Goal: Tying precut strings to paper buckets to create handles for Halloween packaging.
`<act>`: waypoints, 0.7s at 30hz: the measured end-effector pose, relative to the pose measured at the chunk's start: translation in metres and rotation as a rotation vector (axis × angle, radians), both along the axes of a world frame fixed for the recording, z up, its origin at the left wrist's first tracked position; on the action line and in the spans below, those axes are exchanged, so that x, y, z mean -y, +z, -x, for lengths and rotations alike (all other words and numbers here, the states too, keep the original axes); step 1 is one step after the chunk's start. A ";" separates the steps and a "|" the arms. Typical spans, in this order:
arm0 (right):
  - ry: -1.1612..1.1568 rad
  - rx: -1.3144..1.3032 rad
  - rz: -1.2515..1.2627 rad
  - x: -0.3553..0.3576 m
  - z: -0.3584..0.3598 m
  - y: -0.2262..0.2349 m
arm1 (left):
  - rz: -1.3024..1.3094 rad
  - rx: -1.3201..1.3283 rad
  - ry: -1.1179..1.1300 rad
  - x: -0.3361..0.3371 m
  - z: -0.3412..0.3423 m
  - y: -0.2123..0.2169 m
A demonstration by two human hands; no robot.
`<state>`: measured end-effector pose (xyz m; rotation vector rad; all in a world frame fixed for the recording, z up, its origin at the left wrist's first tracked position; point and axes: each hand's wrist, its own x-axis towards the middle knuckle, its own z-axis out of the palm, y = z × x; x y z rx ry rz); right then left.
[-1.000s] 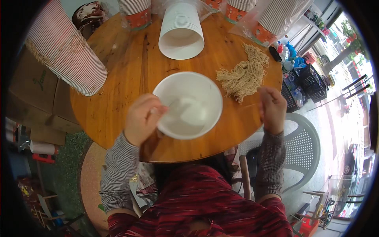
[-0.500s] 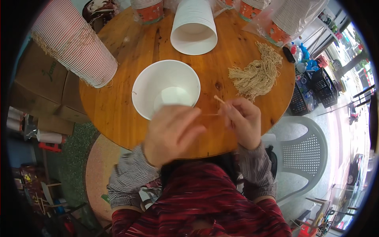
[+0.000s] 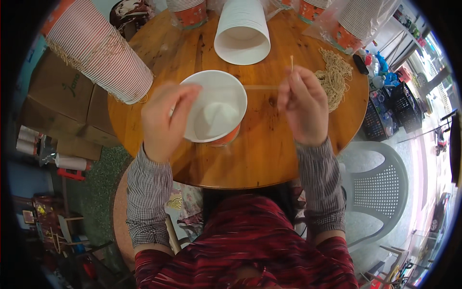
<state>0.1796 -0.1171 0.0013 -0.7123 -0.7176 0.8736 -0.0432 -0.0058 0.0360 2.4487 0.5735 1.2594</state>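
Note:
A thin tan string (image 3: 262, 87) runs in a blurred line from one hand to the other, across the mouth of a white paper bucket (image 3: 215, 107). My left hand (image 3: 166, 120), smeared by motion, pinches one end at the bucket's left rim and hides part of that side. My right hand (image 3: 306, 107) grips the string between thumb and fingers, and a short end sticks up above the fingertips. The bucket stands upright, its orange outer wall showing below the rim. Just beyond my right hand lies a heap of tan strings (image 3: 339, 77), partly covered by it.
A tall leaning stack of paper buckets (image 3: 108, 53) with strings on it rises at the left. White nested buckets (image 3: 242, 41) lie at the far middle of the round wooden table (image 3: 202, 166). Bagged bucket stacks (image 3: 353, 29) line the back; a grey plastic chair (image 3: 378, 192) is at right.
My hands have moved apart and farther over the table, the left one to the left. The string between them is now drawn out much longer. The view has shifted slightly.

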 end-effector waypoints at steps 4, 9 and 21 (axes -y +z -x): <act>-0.548 0.323 0.001 -0.027 -0.025 -0.009 | -0.238 -0.017 0.144 0.008 -0.021 -0.009; -0.587 0.848 0.116 -0.011 -0.009 -0.049 | -0.038 -0.434 0.097 0.048 -0.044 -0.045; -0.103 0.344 0.149 0.018 0.053 -0.085 | 0.037 -0.483 -0.007 0.036 -0.008 -0.044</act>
